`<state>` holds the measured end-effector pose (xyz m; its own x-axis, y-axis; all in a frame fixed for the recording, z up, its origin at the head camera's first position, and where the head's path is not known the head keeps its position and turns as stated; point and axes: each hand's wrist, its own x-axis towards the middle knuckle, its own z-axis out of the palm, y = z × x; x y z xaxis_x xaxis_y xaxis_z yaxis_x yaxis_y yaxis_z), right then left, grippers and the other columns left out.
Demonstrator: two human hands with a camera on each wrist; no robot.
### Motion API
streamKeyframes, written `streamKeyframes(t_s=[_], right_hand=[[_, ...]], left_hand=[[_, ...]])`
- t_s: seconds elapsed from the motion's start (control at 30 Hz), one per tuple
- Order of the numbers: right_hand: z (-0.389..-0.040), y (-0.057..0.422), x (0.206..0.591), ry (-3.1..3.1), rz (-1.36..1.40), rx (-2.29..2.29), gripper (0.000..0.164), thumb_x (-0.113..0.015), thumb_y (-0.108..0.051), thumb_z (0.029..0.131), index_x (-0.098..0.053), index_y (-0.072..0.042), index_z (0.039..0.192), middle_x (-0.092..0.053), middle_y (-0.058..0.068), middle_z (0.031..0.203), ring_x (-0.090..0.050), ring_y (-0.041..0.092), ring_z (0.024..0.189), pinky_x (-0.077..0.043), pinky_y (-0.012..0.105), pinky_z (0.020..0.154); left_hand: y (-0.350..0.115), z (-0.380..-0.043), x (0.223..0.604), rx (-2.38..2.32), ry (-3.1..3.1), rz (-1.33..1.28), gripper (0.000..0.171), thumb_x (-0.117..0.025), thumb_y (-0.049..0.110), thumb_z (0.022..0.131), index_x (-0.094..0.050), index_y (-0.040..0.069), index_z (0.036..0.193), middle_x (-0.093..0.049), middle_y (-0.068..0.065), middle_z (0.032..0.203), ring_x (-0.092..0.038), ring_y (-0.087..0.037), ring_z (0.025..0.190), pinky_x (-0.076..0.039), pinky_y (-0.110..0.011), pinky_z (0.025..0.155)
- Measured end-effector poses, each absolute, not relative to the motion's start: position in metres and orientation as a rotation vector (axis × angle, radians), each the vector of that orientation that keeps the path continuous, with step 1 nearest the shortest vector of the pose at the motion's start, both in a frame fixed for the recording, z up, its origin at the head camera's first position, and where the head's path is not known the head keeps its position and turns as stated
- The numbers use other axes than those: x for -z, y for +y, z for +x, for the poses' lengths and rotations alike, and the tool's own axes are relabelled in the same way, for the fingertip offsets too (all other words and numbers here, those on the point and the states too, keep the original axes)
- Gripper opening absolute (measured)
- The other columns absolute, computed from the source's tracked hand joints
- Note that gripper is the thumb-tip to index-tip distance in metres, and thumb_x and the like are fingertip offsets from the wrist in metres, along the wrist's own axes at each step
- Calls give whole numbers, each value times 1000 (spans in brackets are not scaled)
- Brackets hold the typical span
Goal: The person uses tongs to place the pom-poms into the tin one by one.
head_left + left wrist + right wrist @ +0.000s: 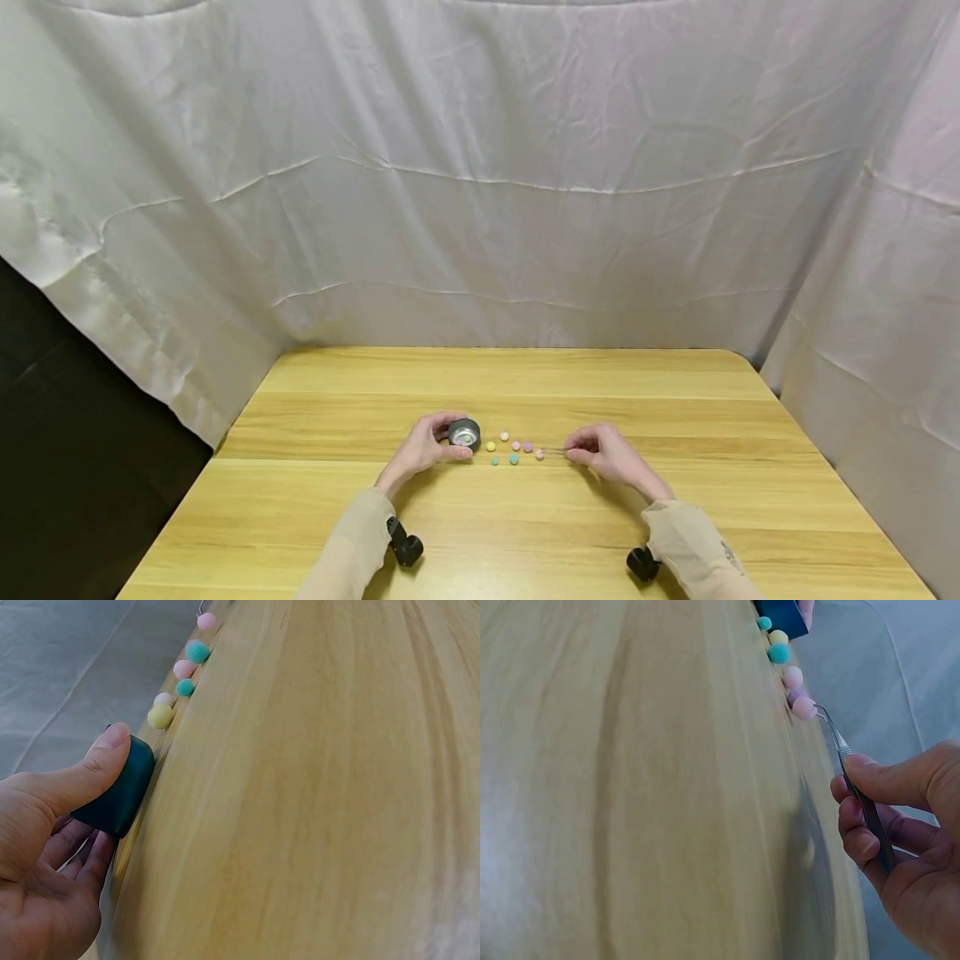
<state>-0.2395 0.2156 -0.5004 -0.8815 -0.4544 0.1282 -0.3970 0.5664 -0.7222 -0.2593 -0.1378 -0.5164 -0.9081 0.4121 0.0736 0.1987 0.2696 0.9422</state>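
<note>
My left hand (426,450) grips a small dark cup (454,427) with a silvery inside, thumb on the near side and fingers behind. A small yellowish pompom (468,438) lies inside it. In my right hand (907,825) is a pair of metal tweezers (868,806) with bent tips, pinched between thumb and fingers. The tips touch a pink pompom (804,709); whether they are closed round it I cannot tell. Between the hands lie several more pompoms: yellow (491,447), white (505,436), pink (516,446), purple (528,447), a larger teal (513,459) and a smaller teal (495,461).
Everything stands on a wood-grain table (495,533). Pale grey curtains (525,208) hang behind it and along both sides, with a dark panel (67,433) at the far left. Each wrist carries a small black camera, the left one (405,546) beside the sleeve.
</note>
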Motion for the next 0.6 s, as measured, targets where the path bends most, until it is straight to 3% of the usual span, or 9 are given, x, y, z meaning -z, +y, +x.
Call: streamKeyframes(t_s=[0.6], right_hand=[[-238,203,494,2772,-687,1273,10,-70,-7,93,-77,-2,97,-75,8,88,-57,0,71,-49,18,61]], left_hand=[[-137,-259,518,-1704,2355,557,58,-83,6,82,-59,-4,134,-63,-26,130,-62,-40,119,-51,-48,106]])
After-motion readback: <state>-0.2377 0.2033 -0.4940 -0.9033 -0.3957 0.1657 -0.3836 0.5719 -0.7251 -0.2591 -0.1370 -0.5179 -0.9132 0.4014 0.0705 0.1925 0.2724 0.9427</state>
